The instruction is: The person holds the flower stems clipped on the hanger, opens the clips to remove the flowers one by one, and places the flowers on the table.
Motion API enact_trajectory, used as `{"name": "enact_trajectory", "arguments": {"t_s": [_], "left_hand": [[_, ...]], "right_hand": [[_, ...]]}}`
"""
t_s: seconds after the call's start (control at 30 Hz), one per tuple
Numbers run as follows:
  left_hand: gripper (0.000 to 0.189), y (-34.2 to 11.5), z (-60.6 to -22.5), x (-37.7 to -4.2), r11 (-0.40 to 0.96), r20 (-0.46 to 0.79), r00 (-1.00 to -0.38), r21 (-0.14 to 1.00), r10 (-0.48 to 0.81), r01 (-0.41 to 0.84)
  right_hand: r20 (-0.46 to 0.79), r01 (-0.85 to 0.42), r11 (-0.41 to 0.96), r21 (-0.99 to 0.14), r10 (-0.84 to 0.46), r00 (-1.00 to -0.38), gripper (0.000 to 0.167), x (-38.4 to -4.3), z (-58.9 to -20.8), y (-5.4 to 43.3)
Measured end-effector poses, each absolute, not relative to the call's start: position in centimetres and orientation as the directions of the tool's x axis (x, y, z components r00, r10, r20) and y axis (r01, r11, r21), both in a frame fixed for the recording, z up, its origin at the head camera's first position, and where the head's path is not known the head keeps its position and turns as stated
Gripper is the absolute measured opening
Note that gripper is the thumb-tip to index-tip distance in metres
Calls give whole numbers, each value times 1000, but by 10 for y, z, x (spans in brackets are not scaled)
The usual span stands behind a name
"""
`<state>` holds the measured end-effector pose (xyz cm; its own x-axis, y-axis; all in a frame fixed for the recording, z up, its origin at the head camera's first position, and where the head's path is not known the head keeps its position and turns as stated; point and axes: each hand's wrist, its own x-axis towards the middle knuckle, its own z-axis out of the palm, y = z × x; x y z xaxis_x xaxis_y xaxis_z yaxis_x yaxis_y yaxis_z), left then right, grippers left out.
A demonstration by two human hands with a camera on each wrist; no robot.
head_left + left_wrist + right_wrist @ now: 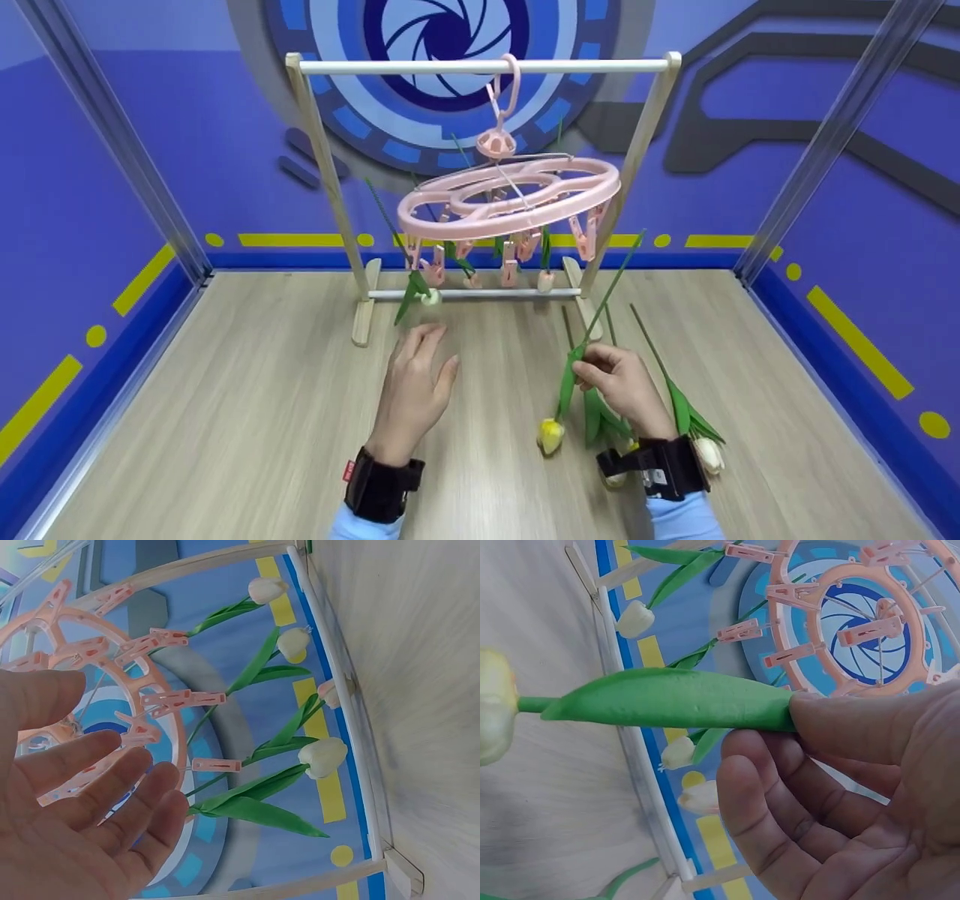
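Observation:
My right hand [621, 384] pinches a yellow artificial tulip [551, 435] between thumb and fingers, by its leaf and stem. The flower head points down toward the table and the stem rises up and right. In the right wrist view its green leaf [675, 697] lies between thumb and forefinger. My left hand [416, 382] is raised with fingers extended, holding nothing, below a white tulip [430, 298] hanging from the pink clip hanger [510, 223]. Several tulips hang head-down from the hanger's clothespins [216, 765], as the left wrist view shows.
The hanger hooks over the white bar [405, 67] of a wooden stand [330, 172] at the table's back. More tulips lie on the table by my right hand, including a white one [709, 455]; my right wrist partly covers another. Blue patterned walls [97, 187] enclose the table.

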<state>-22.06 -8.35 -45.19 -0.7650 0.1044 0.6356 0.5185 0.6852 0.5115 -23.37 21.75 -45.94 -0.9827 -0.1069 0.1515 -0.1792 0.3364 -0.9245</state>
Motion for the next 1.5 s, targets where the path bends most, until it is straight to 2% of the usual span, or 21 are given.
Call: {"name": "enact_trajectory", "arguments": {"t_s": [0.33, 0.73, 0.83, 1.07, 1.27, 1.4, 1.5], "left_hand": [[41, -79, -455, -221, 695, 626, -770, 499, 124, 518], [39, -67, -459, -218, 711, 627, -762, 461, 163, 531], [40, -65, -460, -217, 709, 617, -769, 466, 168, 529], [41, -64, -460, -217, 706, 615, -770, 468, 172, 531], [40, -65, -460, -217, 701, 616, -768, 470, 176, 537], [41, -66, -460, -217, 699, 619, -767, 473, 170, 536], [40, -66, -459, -217, 703, 616, -769, 470, 171, 534]], "right_hand": [[76, -112, 364, -925, -113, -991, 11, -240, -456, 228], [-14, -122, 516, -848, -252, -968, 10, -256, -454, 238], [-44, -105, 545, -832, -253, -966, 14, -259, -454, 237], [-113, -49, 593, -804, -234, -966, 10, -267, -457, 230], [-155, -7, 620, -784, -206, -966, 23, -272, -462, 222], [-174, -3, 626, -780, -220, -960, 19, -274, -463, 219], [-189, 13, 623, -782, -216, -958, 9, -275, -465, 216]]}}
